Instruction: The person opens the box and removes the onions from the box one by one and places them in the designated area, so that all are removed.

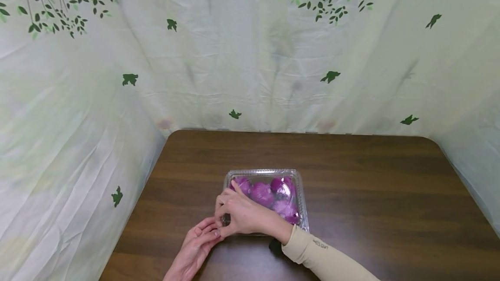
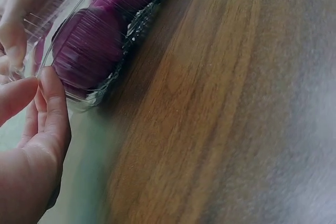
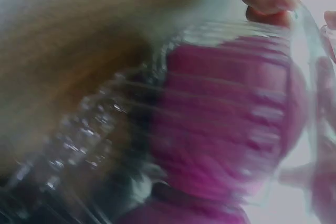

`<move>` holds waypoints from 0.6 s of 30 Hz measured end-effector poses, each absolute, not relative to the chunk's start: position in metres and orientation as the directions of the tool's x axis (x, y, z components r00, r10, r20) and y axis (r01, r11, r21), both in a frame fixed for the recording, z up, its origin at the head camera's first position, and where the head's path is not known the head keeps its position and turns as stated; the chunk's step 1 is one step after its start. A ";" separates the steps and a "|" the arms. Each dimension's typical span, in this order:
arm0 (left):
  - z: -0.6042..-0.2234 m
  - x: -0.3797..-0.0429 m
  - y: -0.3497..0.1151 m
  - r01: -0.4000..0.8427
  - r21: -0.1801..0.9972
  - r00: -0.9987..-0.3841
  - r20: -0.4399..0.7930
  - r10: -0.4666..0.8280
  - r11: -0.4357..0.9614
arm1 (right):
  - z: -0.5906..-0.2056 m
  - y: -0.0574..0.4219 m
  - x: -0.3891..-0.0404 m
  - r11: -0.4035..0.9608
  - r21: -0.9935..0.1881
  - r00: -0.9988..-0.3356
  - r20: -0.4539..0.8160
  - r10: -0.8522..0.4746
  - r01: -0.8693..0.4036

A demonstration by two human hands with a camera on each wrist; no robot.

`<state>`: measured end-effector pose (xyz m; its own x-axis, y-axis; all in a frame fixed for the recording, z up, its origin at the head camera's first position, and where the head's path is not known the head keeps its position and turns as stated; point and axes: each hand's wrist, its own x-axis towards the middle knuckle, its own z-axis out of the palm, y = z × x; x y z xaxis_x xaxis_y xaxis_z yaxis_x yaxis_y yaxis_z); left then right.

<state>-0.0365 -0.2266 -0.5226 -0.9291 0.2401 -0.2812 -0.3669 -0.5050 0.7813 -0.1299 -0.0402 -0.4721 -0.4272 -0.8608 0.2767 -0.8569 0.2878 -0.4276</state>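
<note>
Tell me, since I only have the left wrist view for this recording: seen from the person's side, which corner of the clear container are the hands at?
Observer: The near left one: in the head view, the left hand and right hand meet at that corner of the clear container.
Operator: Noted. What covers the right forearm?
Observer: A beige sleeve with a small dark marking on it.
Operator: And what is behind the table?
Observer: A pale cloth backdrop printed with green leaves, beyond the far edge of the table.
</note>
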 end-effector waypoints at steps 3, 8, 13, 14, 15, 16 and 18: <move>-0.521 -0.036 -0.228 -0.355 0.791 -0.932 -0.258 0.255 -0.498 | -0.466 -0.039 -0.131 0.273 -0.460 -0.432 0.284 -0.856 -0.845; -0.523 -0.036 -0.226 -0.359 0.779 -0.930 -0.256 0.263 -0.514 | -0.455 -0.034 -0.134 0.268 -0.457 -0.427 0.291 -0.856 -0.848; -0.522 -0.037 -0.222 -0.361 0.758 -0.932 -0.272 0.240 -0.543 | -0.450 -0.027 -0.131 0.293 -0.358 -0.411 0.317 -0.855 -0.887; -0.522 -0.037 -0.222 -0.354 0.758 -0.935 -0.261 0.241 -0.548 | -0.451 -0.026 -0.129 0.305 -0.323 -0.407 0.324 -0.854 -0.896; -0.522 -0.037 -0.222 -0.344 0.760 -0.938 -0.247 0.245 -0.551 | -0.451 -0.024 -0.127 0.320 -0.284 -0.405 0.329 -0.853 -0.904; -0.522 -0.036 -0.222 -0.334 0.762 -0.941 -0.233 0.246 -0.554 | -0.452 -0.022 -0.124 0.338 -0.242 -0.405 0.332 -0.852 -0.909; -0.523 -0.036 -0.222 -0.318 0.767 -0.945 -0.210 0.250 -0.558 | -0.454 -0.016 -0.118 0.383 -0.160 -0.415 0.329 -0.848 -0.910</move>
<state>-0.0361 -0.2220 -0.5227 -0.9453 0.2496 -0.2101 -0.3177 -0.5576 0.7669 -0.1175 -0.0160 -0.4540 -0.4153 -0.8482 0.3287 -0.9096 0.3833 -0.1600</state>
